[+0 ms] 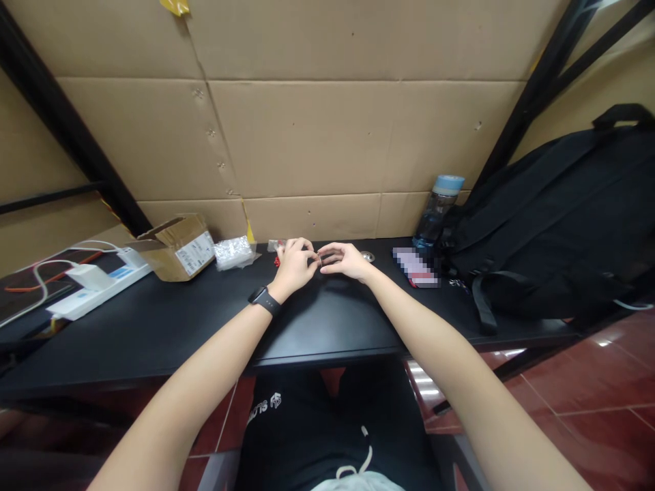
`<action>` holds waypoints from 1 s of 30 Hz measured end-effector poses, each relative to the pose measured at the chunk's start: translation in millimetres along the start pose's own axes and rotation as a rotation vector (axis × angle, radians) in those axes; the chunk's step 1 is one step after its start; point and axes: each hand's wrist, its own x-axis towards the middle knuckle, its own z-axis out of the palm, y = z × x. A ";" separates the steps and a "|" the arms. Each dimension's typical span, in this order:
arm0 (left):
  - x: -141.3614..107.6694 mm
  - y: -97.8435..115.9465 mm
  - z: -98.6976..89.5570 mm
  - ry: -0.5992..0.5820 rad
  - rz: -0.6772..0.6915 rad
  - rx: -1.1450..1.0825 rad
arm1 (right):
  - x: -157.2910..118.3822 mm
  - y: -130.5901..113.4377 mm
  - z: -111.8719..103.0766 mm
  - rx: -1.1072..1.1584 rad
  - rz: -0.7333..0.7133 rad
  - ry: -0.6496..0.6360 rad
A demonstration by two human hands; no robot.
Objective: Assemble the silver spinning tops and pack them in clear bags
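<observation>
My left hand (pixel 295 264), with a black watch (pixel 265 299) on its wrist, is over the back of the black table (pixel 205 327). Its thumb and forefinger pinch a thin, small item (pixel 320 260) too tiny to identify. Facing it, my right hand (pixel 344 262) has its fingers curved around the other side of that item, thumb and fingertips a little apart. Small red pieces (pixel 277 261) and a clear plastic bag (pixel 275 245) lie just left of my left hand. Behind my right wrist sits a small round metallic dish (pixel 368 256).
An open cardboard box (pixel 179 249), a bubble-wrap packet (pixel 235 253) and a white power strip (pixel 102 290) are on the left. To the right are a phone (pixel 417 266), a blue-lidded bottle (pixel 439 211) and a black backpack (pixel 557 218). Cardboard (pixel 307 143) lines the back.
</observation>
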 end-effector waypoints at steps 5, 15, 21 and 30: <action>2.1 4.9 -1.7 0.065 -0.083 -0.092 | 2.2 -0.3 2.9 0.001 -0.013 0.087; 2.2 -2.2 2.7 0.033 -0.154 -0.150 | 0.9 0.0 11.1 0.012 0.021 0.112; 0.1 1.3 6.6 0.022 -0.089 -0.097 | -1.6 -4.6 -0.2 -0.076 0.109 0.063; -2.3 -2.8 12.3 0.016 -0.054 -0.046 | 0.3 -1.8 -9.3 -0.245 0.166 0.007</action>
